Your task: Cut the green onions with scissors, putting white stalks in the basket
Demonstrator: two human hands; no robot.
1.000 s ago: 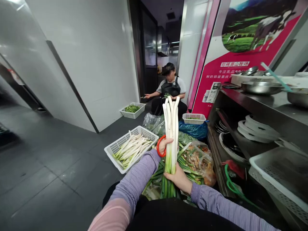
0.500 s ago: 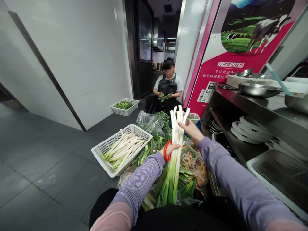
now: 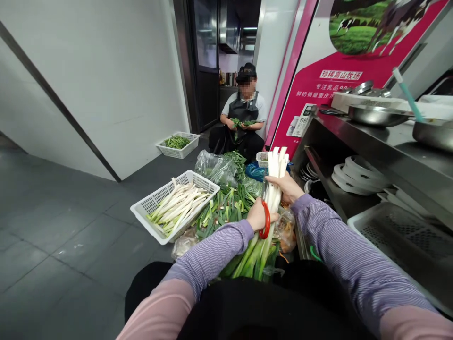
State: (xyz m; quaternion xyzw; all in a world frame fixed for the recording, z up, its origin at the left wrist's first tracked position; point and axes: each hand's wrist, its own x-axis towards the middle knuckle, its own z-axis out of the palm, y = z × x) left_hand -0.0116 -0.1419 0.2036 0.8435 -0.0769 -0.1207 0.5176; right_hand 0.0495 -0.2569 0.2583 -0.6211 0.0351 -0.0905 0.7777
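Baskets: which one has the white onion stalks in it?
The white plastic basket on the floor, beside the left hand; the basket by the wall holds green pieces instead.

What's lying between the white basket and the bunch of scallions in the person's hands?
A heap of green scallion tops lies there, as the head view shows.
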